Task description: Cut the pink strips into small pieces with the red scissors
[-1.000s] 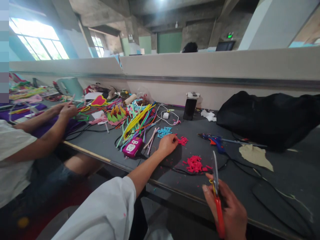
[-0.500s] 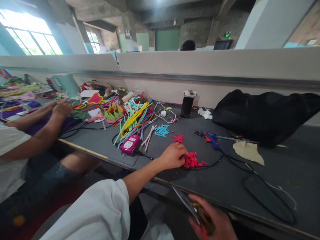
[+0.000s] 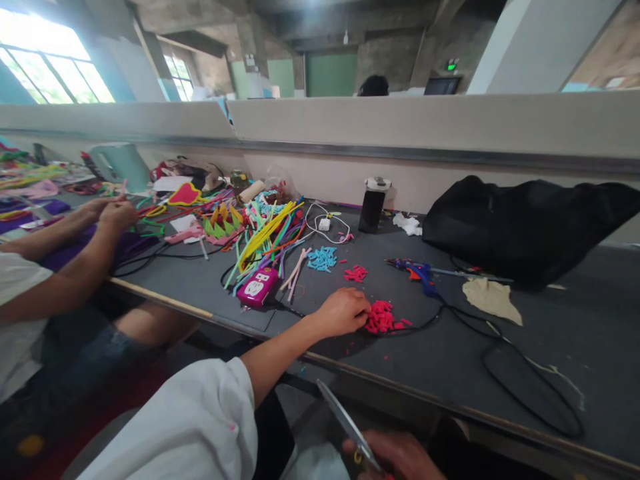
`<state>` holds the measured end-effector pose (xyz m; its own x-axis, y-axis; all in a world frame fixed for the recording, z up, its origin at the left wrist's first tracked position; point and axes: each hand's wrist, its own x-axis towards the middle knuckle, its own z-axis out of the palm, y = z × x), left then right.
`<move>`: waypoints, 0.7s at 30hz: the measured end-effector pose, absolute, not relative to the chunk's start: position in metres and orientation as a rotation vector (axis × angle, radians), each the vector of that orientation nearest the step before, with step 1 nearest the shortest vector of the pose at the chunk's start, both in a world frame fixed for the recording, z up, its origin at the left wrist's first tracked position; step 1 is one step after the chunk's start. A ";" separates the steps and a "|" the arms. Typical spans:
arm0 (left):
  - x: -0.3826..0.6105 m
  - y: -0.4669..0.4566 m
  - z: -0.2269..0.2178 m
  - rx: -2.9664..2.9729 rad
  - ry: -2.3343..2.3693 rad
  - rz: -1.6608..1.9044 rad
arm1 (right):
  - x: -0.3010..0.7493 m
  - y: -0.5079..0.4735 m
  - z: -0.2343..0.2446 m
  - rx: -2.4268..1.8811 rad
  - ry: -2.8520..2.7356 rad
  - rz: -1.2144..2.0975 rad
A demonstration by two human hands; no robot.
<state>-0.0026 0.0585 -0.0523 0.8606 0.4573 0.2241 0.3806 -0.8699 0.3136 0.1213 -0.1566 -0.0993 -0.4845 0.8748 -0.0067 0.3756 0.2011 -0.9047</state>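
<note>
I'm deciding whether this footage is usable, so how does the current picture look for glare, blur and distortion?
Head view: the far-left window is washed out nearly to white; head view: the right hand looks soft, and the bottom edge crops it and the scissors; head view: the black bag shows little detail, and shapes seem stretched toward the sides.

Dark table (image 3: 440, 363), red pieces (image 3: 381, 317), blue pieces (image 3: 322, 259)

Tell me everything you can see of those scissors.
The scissors have long, silvery blades, apparently metal, that look closed. They slant with the tip toward the picture's upper left, this side of the table. The right hand holds them; red shows at the handle, mostly hidden or cut off.
</note>
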 end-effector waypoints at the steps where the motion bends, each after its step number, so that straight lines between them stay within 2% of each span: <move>1: -0.003 0.059 -0.051 2.769 0.631 0.426 | 0.122 -0.152 -0.089 -1.126 -1.944 1.170; 6: -0.008 0.058 -0.045 2.614 0.639 0.430 | 0.127 -0.130 -0.049 -1.241 -1.982 0.884; 16: -0.008 0.052 -0.035 2.385 0.717 0.446 | 0.148 -0.110 -0.037 -1.398 -1.825 0.534; 18: -0.009 0.051 -0.034 2.220 0.681 0.444 | 0.153 -0.109 -0.030 -1.481 -1.716 0.622; 21: -0.008 0.051 -0.034 1.837 0.688 0.452 | 0.154 -0.108 -0.024 -1.543 -1.454 1.033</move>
